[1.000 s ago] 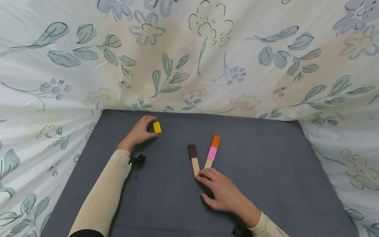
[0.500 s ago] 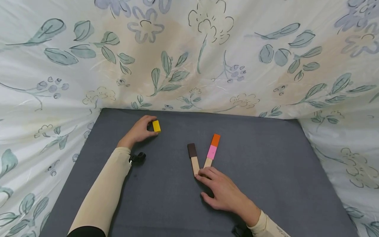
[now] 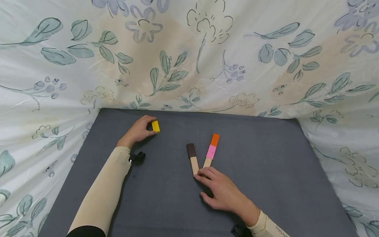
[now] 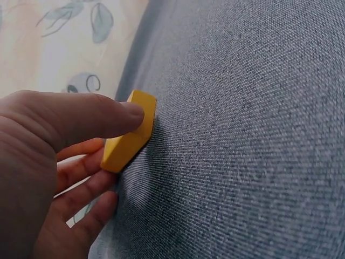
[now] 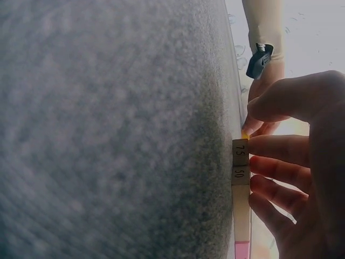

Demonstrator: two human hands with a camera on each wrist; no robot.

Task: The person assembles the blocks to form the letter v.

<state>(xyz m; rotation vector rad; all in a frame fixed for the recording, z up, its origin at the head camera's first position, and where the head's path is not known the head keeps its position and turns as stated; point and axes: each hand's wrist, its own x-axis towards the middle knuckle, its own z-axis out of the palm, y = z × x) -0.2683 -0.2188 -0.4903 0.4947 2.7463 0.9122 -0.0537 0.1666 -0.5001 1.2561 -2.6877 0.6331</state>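
Observation:
My left hand (image 3: 137, 133) pinches a small yellow block (image 3: 155, 126) near the back left of the table, thumb on one side and fingers on the other. In the left wrist view that yellow block (image 4: 129, 145) stands on the cloth under the thumb. My right hand (image 3: 223, 192) lays its extended fingertips on the near ends of two wooden strips that form a V. The left strip has a dark brown block (image 3: 191, 150) beyond pale wood (image 3: 194, 165); the right has orange (image 3: 214, 139), pink (image 3: 211, 152) and pale wood (image 3: 207, 162). End faces marked 75 (image 5: 240, 151) and 50 show in the right wrist view.
Dark grey cloth (image 3: 272, 164) covers the table. A white curtain with printed leaves and flowers (image 3: 165, 75) hangs along the back and both sides. Each wrist wears a black strap mount, the left one (image 3: 138, 158) plainly visible.

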